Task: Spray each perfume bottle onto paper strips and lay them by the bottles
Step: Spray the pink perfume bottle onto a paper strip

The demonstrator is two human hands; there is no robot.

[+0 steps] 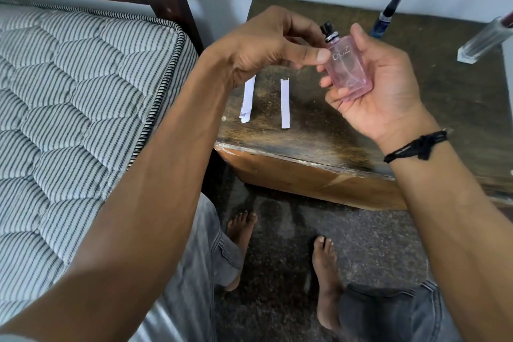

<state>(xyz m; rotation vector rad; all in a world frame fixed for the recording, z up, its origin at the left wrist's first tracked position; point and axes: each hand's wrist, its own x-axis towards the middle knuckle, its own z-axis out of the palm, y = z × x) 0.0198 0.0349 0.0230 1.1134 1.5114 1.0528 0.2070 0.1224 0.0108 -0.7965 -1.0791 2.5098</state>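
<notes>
My right hand [388, 86] holds a small pink perfume bottle [350, 69] marked DGZ above the wooden bedside table [305, 144], its black spray nozzle bare and tilted up-left. My left hand [266, 44] meets it from the left, with the thumb on the bottle's label and curled fingers beside the nozzle. Whether it also holds a cap is hidden. One white paper strip [285, 104] lies flat on the table under the hands. A small stack of strips [247, 101] lies to its left, near the table's edge.
A slim dark blue spray bottle [384, 19] and a tall clear bottle [483, 39] stand at the table's back right by the wall. A striped mattress [83, 91] and wooden headboard lie to the left. My bare feet rest on dark floor below.
</notes>
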